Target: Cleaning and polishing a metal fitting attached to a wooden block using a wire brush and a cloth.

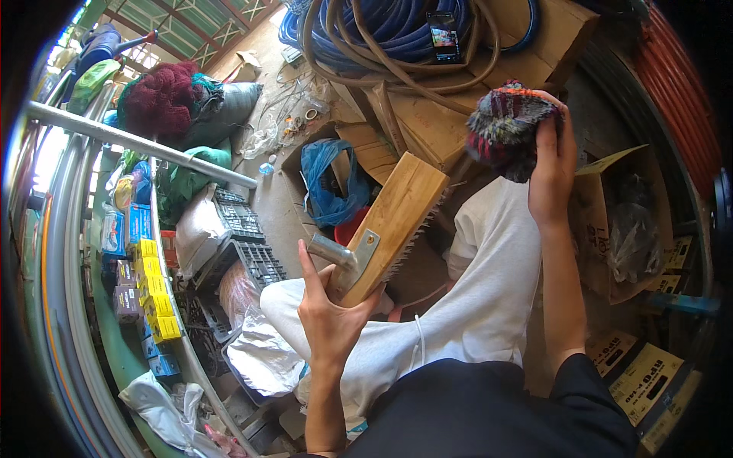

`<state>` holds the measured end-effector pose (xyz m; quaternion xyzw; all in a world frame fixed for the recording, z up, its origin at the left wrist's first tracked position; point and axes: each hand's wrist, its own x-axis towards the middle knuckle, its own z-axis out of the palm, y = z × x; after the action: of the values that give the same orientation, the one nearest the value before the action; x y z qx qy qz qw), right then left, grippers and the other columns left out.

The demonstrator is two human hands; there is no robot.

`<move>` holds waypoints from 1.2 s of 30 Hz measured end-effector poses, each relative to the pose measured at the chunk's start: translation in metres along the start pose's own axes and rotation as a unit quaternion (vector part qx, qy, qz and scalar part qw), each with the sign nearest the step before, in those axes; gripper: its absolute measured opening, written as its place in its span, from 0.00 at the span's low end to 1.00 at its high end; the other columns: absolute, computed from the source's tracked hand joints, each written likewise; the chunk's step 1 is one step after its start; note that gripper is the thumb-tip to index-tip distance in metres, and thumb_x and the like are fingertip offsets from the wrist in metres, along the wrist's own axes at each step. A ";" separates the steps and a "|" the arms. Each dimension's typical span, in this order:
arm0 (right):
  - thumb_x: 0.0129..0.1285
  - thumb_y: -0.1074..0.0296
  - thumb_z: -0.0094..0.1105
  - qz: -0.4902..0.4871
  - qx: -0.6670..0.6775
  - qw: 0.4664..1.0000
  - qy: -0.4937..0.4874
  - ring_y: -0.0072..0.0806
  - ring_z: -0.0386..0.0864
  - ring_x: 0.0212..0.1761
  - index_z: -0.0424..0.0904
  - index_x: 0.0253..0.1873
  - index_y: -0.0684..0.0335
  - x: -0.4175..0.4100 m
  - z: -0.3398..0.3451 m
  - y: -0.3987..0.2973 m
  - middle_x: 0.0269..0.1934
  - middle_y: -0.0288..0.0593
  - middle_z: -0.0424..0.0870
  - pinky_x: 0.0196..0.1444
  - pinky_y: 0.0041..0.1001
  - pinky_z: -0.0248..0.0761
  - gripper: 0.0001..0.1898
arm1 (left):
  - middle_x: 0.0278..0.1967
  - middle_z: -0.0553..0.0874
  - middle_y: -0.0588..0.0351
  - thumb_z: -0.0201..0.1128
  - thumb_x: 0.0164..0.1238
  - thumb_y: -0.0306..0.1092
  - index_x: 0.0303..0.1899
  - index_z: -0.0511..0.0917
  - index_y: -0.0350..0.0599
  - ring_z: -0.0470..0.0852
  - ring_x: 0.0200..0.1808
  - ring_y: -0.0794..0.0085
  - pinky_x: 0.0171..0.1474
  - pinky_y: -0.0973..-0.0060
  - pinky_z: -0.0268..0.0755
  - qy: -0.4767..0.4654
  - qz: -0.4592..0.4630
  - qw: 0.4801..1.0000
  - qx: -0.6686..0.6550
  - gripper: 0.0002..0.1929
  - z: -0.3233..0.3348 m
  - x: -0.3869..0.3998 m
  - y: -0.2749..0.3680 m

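My left hand (338, 303) grips the near end of a wooden push broom head (395, 229), beside its metal handle socket (332, 252). The broom head is tilted, with its wood back facing up and pale bristles along its right side. My right hand (552, 154) is raised to the upper right and holds a bunched multicoloured cloth (509, 129), grey, dark red and orange. Cloth and broom head are apart. Below them are my crossed legs in light grey trousers.
A coiled blue hose (378, 34) and a phone (445, 37) rest on cardboard boxes ahead. A blue plastic bag (329, 206) sits in an open carton. Black crates (252, 260) and a shelf with yellow boxes (154, 292) stand left; another open carton (592, 229) stands right.
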<state>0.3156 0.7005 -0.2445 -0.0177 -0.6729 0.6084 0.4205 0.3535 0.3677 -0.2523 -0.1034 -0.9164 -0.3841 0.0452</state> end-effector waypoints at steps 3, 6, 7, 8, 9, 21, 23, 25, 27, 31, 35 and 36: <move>0.86 0.66 0.50 -0.009 0.085 0.995 -0.046 0.25 0.79 0.63 0.79 0.65 0.65 -0.011 0.017 -0.024 0.59 0.41 0.85 0.68 0.30 0.71 0.14 | 0.44 0.91 0.43 0.89 0.51 0.40 0.85 0.50 0.32 0.93 0.44 0.53 0.49 0.62 0.84 0.000 -0.008 1.000 0.006 0.65 0.002 0.000 -0.002; 0.76 0.68 0.60 -0.191 -0.084 0.965 -0.161 0.41 0.83 0.64 0.79 0.65 0.60 -0.028 0.045 -0.031 0.58 0.46 0.86 0.73 0.42 0.69 0.17 | 0.44 0.91 0.43 0.89 0.51 0.41 0.85 0.50 0.33 0.92 0.44 0.52 0.49 0.61 0.84 0.005 -0.003 1.000 0.016 0.65 0.010 0.001 0.002; 0.75 0.63 0.63 -0.182 -0.146 0.944 -0.235 0.43 0.83 0.64 0.80 0.64 0.56 -0.046 0.056 -0.048 0.59 0.46 0.86 0.80 0.48 0.60 0.17 | 0.44 0.91 0.43 0.89 0.50 0.41 0.85 0.51 0.33 0.92 0.45 0.51 0.49 0.61 0.84 0.011 -0.007 1.000 0.018 0.65 0.012 0.001 0.005; 0.75 0.59 0.63 -0.180 -0.220 0.925 -0.252 0.41 0.82 0.65 0.81 0.65 0.54 -0.076 0.072 -0.053 0.60 0.45 0.85 0.82 0.50 0.55 0.17 | 0.44 0.91 0.43 0.89 0.50 0.41 0.85 0.51 0.33 0.92 0.45 0.51 0.49 0.61 0.84 0.009 -0.004 1.000 0.016 0.65 0.015 0.002 0.006; 0.75 0.55 0.64 -0.175 -0.296 0.900 -0.266 0.40 0.82 0.66 0.82 0.65 0.52 -0.099 0.082 -0.045 0.62 0.44 0.85 0.84 0.52 0.49 0.18 | 0.44 0.91 0.44 0.87 0.52 0.37 0.85 0.49 0.34 0.92 0.43 0.55 0.49 0.64 0.84 0.030 0.023 0.998 0.041 0.64 0.019 0.003 0.005; 0.70 0.53 0.69 -0.187 -0.236 0.892 -0.338 0.46 0.77 0.69 0.81 0.69 0.48 -0.116 0.081 -0.020 0.70 0.39 0.79 0.84 0.56 0.52 0.25 | 0.47 0.91 0.43 0.85 0.49 0.35 0.86 0.51 0.43 0.92 0.45 0.50 0.50 0.59 0.83 0.070 0.045 0.989 0.126 0.63 0.018 -0.008 -0.004; 0.69 0.60 0.67 -0.236 -0.168 0.878 -0.381 0.46 0.79 0.67 0.78 0.72 0.54 -0.118 0.079 -0.005 0.70 0.43 0.78 0.81 0.50 0.62 0.27 | 0.47 0.91 0.43 0.84 0.50 0.33 0.86 0.51 0.42 0.92 0.45 0.50 0.50 0.59 0.83 0.066 0.028 0.990 0.125 0.62 0.018 -0.005 -0.004; 0.68 0.61 0.66 -0.251 -0.150 0.863 -0.413 0.43 0.81 0.65 0.78 0.72 0.57 -0.125 0.081 -0.005 0.70 0.42 0.78 0.80 0.49 0.65 0.28 | 0.46 0.91 0.43 0.83 0.50 0.30 0.86 0.51 0.41 0.92 0.44 0.50 0.49 0.59 0.83 0.075 -0.011 0.991 0.110 0.62 0.020 -0.002 -0.012; 0.68 0.56 0.67 -0.260 -0.190 0.855 -0.407 0.40 0.79 0.67 0.79 0.72 0.52 -0.129 0.086 -0.002 0.70 0.38 0.79 0.82 0.47 0.61 0.28 | 0.44 0.91 0.43 0.83 0.51 0.30 0.85 0.50 0.38 0.93 0.42 0.51 0.49 0.61 0.83 0.078 -0.012 0.991 0.107 0.62 0.022 -0.002 -0.012; 0.65 0.38 0.69 -0.296 -0.266 0.862 -0.315 0.37 0.75 0.72 0.84 0.63 0.40 -0.088 0.088 0.002 0.68 0.31 0.81 0.85 0.58 0.45 0.25 | 0.42 0.91 0.45 0.84 0.53 0.31 0.85 0.49 0.36 0.93 0.41 0.57 0.48 0.65 0.83 0.092 -0.003 0.993 0.069 0.61 0.021 -0.001 0.001; 0.65 0.37 0.69 -0.261 -0.256 0.890 -0.273 0.38 0.75 0.72 0.84 0.56 0.42 -0.071 0.092 0.004 0.65 0.33 0.82 0.85 0.65 0.37 0.22 | 0.42 0.90 0.45 0.83 0.54 0.30 0.85 0.49 0.34 0.91 0.41 0.61 0.48 0.67 0.82 0.091 -0.014 0.995 0.045 0.61 0.020 -0.001 0.007; 0.66 0.37 0.69 -0.260 -0.243 0.893 -0.275 0.39 0.75 0.73 0.84 0.54 0.45 -0.073 0.095 0.005 0.63 0.33 0.83 0.85 0.67 0.35 0.22 | 0.42 0.90 0.45 0.83 0.54 0.30 0.85 0.49 0.34 0.91 0.41 0.61 0.48 0.67 0.82 0.090 -0.011 0.995 0.047 0.61 0.020 -0.002 0.006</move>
<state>0.3048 0.5868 -0.2794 0.2245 -0.8689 0.2754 0.3447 0.3568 0.3859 -0.2626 -0.0558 -0.9266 -0.3492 0.1279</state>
